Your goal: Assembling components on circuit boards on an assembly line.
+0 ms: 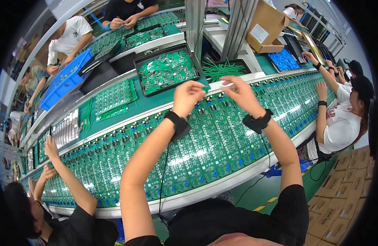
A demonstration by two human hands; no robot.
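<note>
My left hand (188,97) is closed in a pinch on a small green circuit board (205,89), held above the far edge of the conveyor line. My right hand (241,95) hovers a short way to the right, fingers curved and apart, with nothing visible between them. Below both hands runs a long row of green circuit boards (209,143), with tall components along their far edge and blue parts near their close edge. Just beyond my left hand stands a black tray (150,93) heaped with small green boards (168,70). Black bands circle both my wrists.
Behind my hands, a dark tray holds green strips (225,69). Green board panels (114,98) lie left, near a blue bin (66,82). A tray of blue parts (284,60) and a cardboard box (266,26) stand right. Co-workers sit on both sides; metal posts (194,28) rise ahead.
</note>
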